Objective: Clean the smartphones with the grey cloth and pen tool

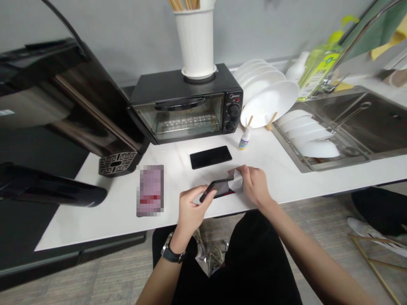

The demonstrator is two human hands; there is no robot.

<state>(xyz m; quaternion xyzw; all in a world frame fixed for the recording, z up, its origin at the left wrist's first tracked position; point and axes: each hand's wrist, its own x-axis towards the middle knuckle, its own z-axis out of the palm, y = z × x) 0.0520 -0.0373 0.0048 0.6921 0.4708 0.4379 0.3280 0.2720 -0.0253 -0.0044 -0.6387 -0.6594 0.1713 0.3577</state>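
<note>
Near the counter's front edge, my left hand (194,206) grips the left end of a dark, flat phone-like object (219,186), thumb on its face. My right hand (254,183) is closed on a crumpled white tissue (236,182) pressed at the object's right end. A strip of red shows along the object's lower edge. Just behind, a black phone (211,157) lies flat on the white counter (178,152). A small white bottle (244,139) with a blue and yellow label stands to its right. Left of my hands lies a pixelated pinkish item (150,190).
A black toaster oven (187,106) stands behind, a white utensil pot (196,42) on top. White plates (270,101) stand in a rack beside it. The steel sink (375,123) with bowls (308,135) is at right, a black machine (79,97) at left.
</note>
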